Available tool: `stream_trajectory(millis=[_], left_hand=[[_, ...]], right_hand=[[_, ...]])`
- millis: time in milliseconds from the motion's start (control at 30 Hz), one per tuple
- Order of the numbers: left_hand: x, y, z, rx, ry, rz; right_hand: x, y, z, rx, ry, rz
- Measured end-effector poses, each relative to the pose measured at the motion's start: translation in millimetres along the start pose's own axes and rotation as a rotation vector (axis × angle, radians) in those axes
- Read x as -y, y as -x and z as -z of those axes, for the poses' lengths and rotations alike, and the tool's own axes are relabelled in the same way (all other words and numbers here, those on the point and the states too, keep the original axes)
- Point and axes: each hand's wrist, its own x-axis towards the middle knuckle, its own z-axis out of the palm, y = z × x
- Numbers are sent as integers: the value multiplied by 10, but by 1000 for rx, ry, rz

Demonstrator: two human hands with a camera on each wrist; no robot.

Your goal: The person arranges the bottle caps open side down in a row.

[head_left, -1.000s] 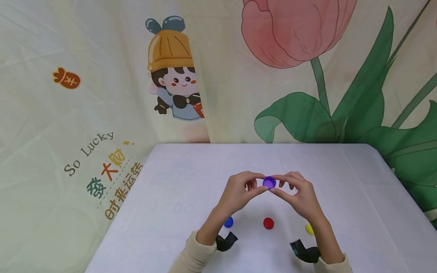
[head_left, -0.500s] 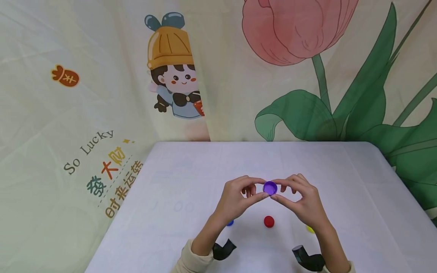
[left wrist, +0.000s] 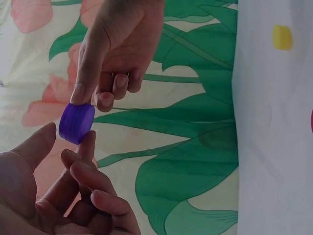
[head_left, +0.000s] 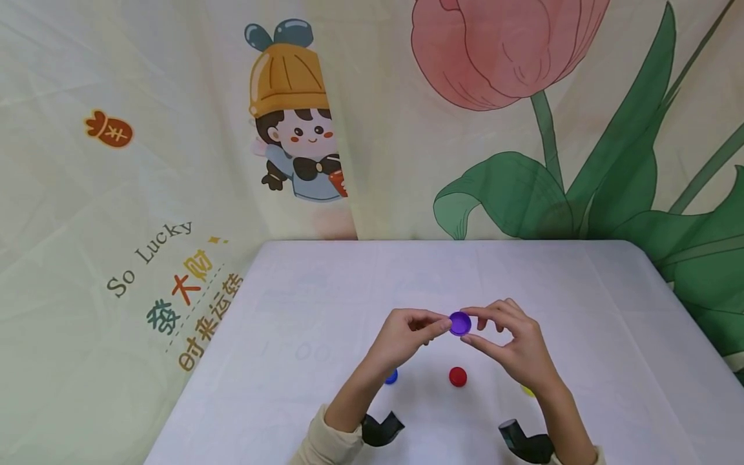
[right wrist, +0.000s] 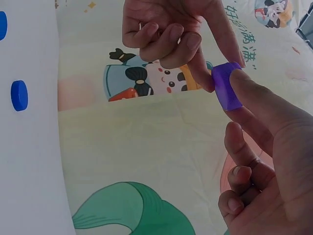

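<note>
A purple bottle cap (head_left: 460, 323) is up above the table between both hands, its hollow side facing the head camera. My right hand (head_left: 517, 339) pinches its right side between thumb and index finger. At the left edge, my left hand (head_left: 403, 339) has thumb and index fingertips on the cap. The left wrist view shows the ridged side of the cap (left wrist: 76, 123), with the left index finger under it. Lower down on the table lie a red cap (head_left: 458, 377), a blue cap (head_left: 392, 376) and a yellow cap (head_left: 527, 391), the last two partly hidden by the forearms.
A white-covered table (head_left: 325, 278) ends against a printed cloth backdrop (head_left: 383, 129) with a tulip and a cartoon figure. Black curved pieces (head_left: 382, 429) stick out at both wrists. Two blue things show in the right wrist view, one being a blue cap (right wrist: 19, 95).
Both hands and the purple cap have come slightly lower in the head view. The left thumb and index finger have drawn together at the cap's left edge, while the right hand keeps its pinch.
</note>
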Motion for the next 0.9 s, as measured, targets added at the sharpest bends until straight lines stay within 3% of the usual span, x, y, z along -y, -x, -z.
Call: stream_trajectory(millis=[300,567,700,800,900], left_hand=[[-23,-16,-26,-2,-21,39],[0,-9,-20,-29,-29,3],[23,-4,-15,-57,-36,-67],[31,1,-21,-81,-59,-164],[-106,62,-24,-91,-99,-261]], right_hand=[[-280,65,-67,40,-15,-12],[-336,93,-98,100,12,-78],[-354,109,-118,153,26,-138],[-361,106,-120,174,4,-166],[-370,100,-113,173,-45,-172]])
